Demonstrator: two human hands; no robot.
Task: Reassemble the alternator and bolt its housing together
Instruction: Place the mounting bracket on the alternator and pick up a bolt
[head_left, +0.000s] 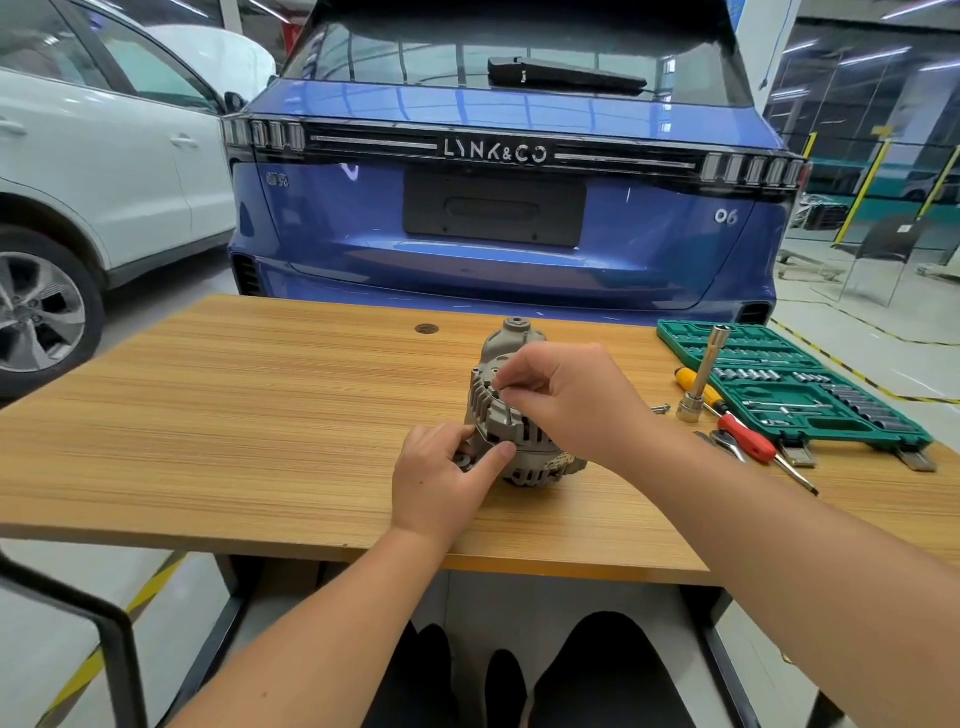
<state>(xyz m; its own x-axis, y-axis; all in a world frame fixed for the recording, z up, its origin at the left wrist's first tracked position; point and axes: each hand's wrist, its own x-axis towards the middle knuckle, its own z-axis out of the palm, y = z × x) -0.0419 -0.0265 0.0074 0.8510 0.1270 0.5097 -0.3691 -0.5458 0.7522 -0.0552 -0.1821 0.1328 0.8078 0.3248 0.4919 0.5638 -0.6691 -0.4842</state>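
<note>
On the right of the counter (260, 415) we see a green socket case (789, 387) lying open, its slots filled with sockets. Our left hand (441, 478) grips the lower side of the alternator (511, 415) at mid-counter. Our right hand (566, 395) pinches a bolt (507, 410) at the housing's top

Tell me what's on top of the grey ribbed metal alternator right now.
The right hand is over the alternator, fingertips pinching a thin bolt at the housing rim. The top face beneath that hand is covered. The left hand grips its lower side.
</note>
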